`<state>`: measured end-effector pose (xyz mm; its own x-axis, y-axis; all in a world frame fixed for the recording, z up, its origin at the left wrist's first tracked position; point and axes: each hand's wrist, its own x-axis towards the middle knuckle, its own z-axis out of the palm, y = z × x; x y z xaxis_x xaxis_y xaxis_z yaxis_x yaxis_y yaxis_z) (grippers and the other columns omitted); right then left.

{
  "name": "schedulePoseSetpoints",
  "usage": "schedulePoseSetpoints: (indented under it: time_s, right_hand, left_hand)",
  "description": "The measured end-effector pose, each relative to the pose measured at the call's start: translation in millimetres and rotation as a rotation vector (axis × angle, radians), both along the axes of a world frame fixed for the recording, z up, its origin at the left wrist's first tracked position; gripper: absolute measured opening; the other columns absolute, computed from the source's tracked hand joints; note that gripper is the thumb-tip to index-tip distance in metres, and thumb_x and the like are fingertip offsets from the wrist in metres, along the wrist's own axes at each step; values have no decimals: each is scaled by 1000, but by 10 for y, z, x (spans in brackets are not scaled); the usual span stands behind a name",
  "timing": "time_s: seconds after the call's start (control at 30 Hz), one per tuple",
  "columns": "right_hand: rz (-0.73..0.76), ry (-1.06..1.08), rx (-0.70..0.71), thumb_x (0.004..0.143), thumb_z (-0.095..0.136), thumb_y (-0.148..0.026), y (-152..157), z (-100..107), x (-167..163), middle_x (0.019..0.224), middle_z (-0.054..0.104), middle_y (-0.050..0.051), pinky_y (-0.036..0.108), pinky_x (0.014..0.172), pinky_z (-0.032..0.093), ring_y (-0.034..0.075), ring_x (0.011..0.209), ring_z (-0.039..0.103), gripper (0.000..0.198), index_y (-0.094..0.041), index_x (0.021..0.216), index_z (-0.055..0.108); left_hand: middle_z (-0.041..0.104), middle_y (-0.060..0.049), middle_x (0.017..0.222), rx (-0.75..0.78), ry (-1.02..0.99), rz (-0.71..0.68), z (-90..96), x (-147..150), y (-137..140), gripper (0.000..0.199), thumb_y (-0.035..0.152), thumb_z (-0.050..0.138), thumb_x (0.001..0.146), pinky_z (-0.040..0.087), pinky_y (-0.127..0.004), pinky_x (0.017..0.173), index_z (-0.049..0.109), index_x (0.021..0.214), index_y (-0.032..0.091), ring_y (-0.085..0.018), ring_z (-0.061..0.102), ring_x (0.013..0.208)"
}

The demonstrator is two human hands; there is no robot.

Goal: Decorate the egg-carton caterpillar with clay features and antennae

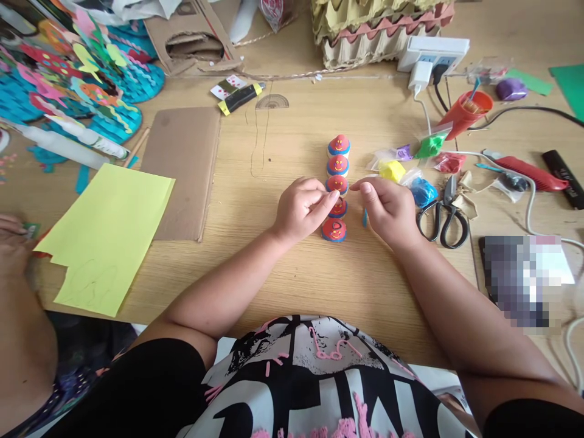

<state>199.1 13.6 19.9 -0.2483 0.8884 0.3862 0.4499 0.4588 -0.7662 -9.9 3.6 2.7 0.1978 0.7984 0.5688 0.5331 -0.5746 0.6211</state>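
Several small domed clay figures, red on top with blue rims and yellow smiling faces, stand in a column running away from me. The nearest clay figure point(334, 230) has a dark curved line on its red top. My left hand point(301, 210) is closed in a pinch, its thumb tip over the middle of the column. Across from it on the right, my right hand point(390, 210) is also closed, thumb and forefinger close together. Anything between the fingers of either hand is too small or hidden to name. A thin blue stick point(365, 218) shows beside the right hand.
Right of the figures lie bagged clay in yellow point(392, 171) and blue point(423, 191), scissors point(442, 216), an orange cup point(465, 115) and cables. At left are yellow paper point(112, 237), cardboard point(182, 164) and another person's hand point(13, 243). Egg trays point(383, 36) stand behind.
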Motion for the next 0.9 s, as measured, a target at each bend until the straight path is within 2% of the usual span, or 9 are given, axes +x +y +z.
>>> schedulePoseSetpoints:
  time_s: [0.1, 0.2, 0.3, 0.43, 0.5, 0.6, 0.73, 0.9]
  right_hand:
    - [2, 128, -102, 102, 51, -69, 2, 12, -19, 68, 60, 2, 34, 69, 45, 17, 66, 57, 57, -21, 89, 77]
    - [7, 354, -260, 98, 51, -77, 34, 16, -48, 61, 49, -2, 31, 63, 46, 15, 59, 50, 60, -23, 89, 76]
    - [6, 546, -409, 97, 43, -83, 81, 33, -75, 60, 47, -2, 31, 62, 49, 14, 56, 47, 66, -25, 92, 74]
    - [12, 622, -526, 96, 44, -84, 105, 55, -91, 60, 48, -3, 31, 60, 50, 12, 51, 41, 65, -26, 93, 73]
    - [15, 580, -523, 94, 51, -82, 88, 54, -91, 60, 48, -4, 29, 58, 47, 12, 52, 41, 62, -24, 91, 74]
    - [-12, 365, -448, 92, 56, -82, 31, 58, -89, 57, 45, -3, 28, 55, 38, 12, 54, 42, 65, -21, 84, 76]
    - [-61, 23, -271, 94, 45, -85, -49, 88, -91, 54, 41, -2, 31, 55, 30, 12, 54, 39, 76, -18, 70, 71]
    - [-31, -135, -155, 101, 38, -79, -73, 63, -80, 52, 38, -1, 34, 55, 23, 13, 51, 33, 76, -19, 64, 66]
  left_hand:
    - [68, -4, 73, -13, -45, 22, 19, -7, -3, 53, 49, 48, 109, 49, -34, 76, 80, 78, 20, -16, 62, 74]
    - [70, -5, 77, -58, -104, 27, 26, -15, -4, 53, 50, 45, 110, 50, -33, 77, 83, 87, 20, -16, 65, 78]
    - [71, -5, 79, -107, -96, 12, 14, -13, -2, 55, 53, 44, 110, 51, -34, 80, 85, 91, 21, -17, 67, 81]
    - [71, -4, 78, -163, -98, 0, 14, 6, -7, 56, 55, 44, 110, 51, -34, 80, 85, 90, 21, -17, 68, 80]
    - [71, -4, 77, -166, -119, 20, 24, 17, -13, 58, 56, 44, 109, 51, -33, 78, 84, 87, 21, -16, 67, 78]
    - [71, -4, 74, -165, -114, 86, 34, 23, -25, 62, 57, 41, 110, 49, -32, 75, 81, 79, 20, -16, 66, 75]
    - [71, -5, 71, -109, 9, 158, 27, 17, -47, 65, 53, 36, 112, 48, -34, 79, 79, 76, 20, -17, 67, 76]
    - [68, -6, 66, 5, 147, 192, 15, 23, -68, 67, 49, 33, 113, 44, -36, 77, 71, 65, 21, -19, 63, 73]
